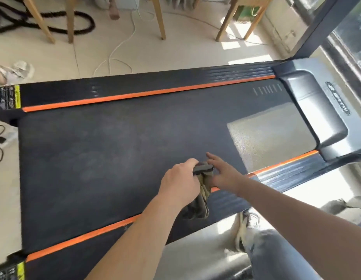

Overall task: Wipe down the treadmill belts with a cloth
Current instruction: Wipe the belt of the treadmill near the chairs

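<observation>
1. The left hand (180, 182) is curling round the top of the cloth (199, 203) and gripping it in a tight bunch. The right hand (223, 173) is lying just beside it, fingers straight and loosely spread. Whether it is touching the fabric, I cannot tell.
2. The cloth is sitting at the near edge of the treadmill belt (115, 158), and its tail is trailing back over the near side rail (226, 201) towards the person.
3. First worry: only the small bunched part is likely to be meeting the belt, so each pass could be leaving unwiped strips.
4. Second worry: the person is working from the side, so the band along the far orange stripe (147, 93) is a long reach and could be getting skipped.
5. Third worry: a hard push could be making the belt slide on its rollers, and the pressing hand could skid.
6. The cloth is looking dark grey at the folded top and olive-khaki lower down, soft and crumpled.
7. The belt is showing matte black with pale dusty smudges across the middle, and a bright sun patch (266, 138) is falling near the motor cover (317, 118).
</observation>
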`<action>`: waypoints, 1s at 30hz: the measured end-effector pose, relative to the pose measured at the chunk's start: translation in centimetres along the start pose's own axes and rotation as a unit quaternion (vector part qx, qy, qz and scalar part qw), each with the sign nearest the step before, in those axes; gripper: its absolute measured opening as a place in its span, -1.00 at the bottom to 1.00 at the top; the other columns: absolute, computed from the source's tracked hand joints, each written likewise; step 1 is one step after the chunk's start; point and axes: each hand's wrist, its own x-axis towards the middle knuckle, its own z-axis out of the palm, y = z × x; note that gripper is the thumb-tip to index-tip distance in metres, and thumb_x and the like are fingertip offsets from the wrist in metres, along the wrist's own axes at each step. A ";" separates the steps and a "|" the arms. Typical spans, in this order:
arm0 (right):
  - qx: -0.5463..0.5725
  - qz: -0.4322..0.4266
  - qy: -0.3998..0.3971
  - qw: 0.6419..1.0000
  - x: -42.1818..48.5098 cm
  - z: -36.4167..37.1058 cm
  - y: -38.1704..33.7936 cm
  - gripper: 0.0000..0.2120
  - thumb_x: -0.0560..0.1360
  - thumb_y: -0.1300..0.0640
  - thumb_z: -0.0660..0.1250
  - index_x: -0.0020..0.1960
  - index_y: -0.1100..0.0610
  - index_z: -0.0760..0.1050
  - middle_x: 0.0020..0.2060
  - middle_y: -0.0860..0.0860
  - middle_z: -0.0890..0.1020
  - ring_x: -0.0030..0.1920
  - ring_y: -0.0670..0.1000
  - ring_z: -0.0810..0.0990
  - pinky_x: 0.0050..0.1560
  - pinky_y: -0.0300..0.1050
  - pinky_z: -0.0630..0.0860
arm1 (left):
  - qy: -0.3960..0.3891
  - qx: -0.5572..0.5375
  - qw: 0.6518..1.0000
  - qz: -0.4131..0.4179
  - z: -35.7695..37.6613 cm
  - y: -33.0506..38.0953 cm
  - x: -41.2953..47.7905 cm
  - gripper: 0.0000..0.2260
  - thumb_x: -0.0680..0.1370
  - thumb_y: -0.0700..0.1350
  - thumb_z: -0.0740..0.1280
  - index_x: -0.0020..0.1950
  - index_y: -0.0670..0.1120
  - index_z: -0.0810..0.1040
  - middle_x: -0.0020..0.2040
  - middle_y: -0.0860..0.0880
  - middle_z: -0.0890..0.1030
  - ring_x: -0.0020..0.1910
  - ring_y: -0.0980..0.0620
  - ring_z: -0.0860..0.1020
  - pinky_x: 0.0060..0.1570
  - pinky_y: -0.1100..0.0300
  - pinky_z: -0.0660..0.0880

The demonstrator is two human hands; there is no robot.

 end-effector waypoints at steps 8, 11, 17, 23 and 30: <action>0.113 0.090 -0.036 0.989 13.3 -1.3 12.4 -0.47 0.22 0.14 0.38 0.19 0.26 0.58 -0.26 0.10 0.51 -0.44 -0.06 0.45 -0.48 -0.23 0.30 | 0.046 -0.051 0.997 -0.034 12.6 -5.9 12.1 -0.78 0.64 -0.03 0.23 0.28 0.12 0.41 0.06 0.02 0.60 0.00 -0.09 0.54 0.01 0.00 0.52; 0.073 0.082 -0.011 0.994 17.6 -3.5 16.9 -0.55 0.31 0.00 0.49 0.13 0.16 0.58 -0.09 0.18 0.68 -0.20 0.03 0.68 -0.18 -0.06 0.63 | 0.072 -0.072 0.994 -0.043 17.2 -5.8 16.8 -0.77 0.64 -0.05 0.25 0.30 0.08 0.39 0.05 0.01 0.58 -0.02 -0.07 0.52 -0.06 0.05 0.45; -0.087 0.013 0.146 0.985 22.5 -9.3 23.5 -0.63 0.40 -0.17 0.53 0.09 -0.02 0.57 -0.09 -0.05 0.65 -0.05 0.01 0.64 -0.02 -0.11 0.57 | 0.156 -0.170 0.971 -0.069 25.1 -2.4 24.6 -0.81 0.60 -0.09 0.35 0.19 0.04 0.46 0.03 0.04 0.59 0.07 -0.09 0.55 0.03 0.07 0.45; -0.130 -0.034 0.134 0.982 24.1 -16.5 29.1 -0.55 0.47 -0.23 0.46 0.28 -0.08 0.53 0.08 -0.06 0.63 0.00 -0.03 0.57 0.00 -0.19 0.45 | 0.187 0.121 0.970 -0.099 31.2 3.1 28.6 -0.34 0.49 0.44 0.24 0.53 0.24 0.27 0.47 0.00 0.26 0.42 -0.15 0.27 0.26 -0.15 0.41; -0.253 -0.043 0.091 0.962 24.8 -26.2 35.0 -0.69 0.55 -0.16 0.35 0.23 -0.07 0.58 0.08 -0.01 0.59 0.09 0.07 0.60 0.08 -0.07 0.56 | 0.073 0.211 0.957 -0.184 36.4 8.7 32.9 -0.42 0.54 0.17 0.35 0.50 0.06 0.25 0.24 -0.12 0.24 0.24 -0.23 0.39 0.11 -0.12 0.52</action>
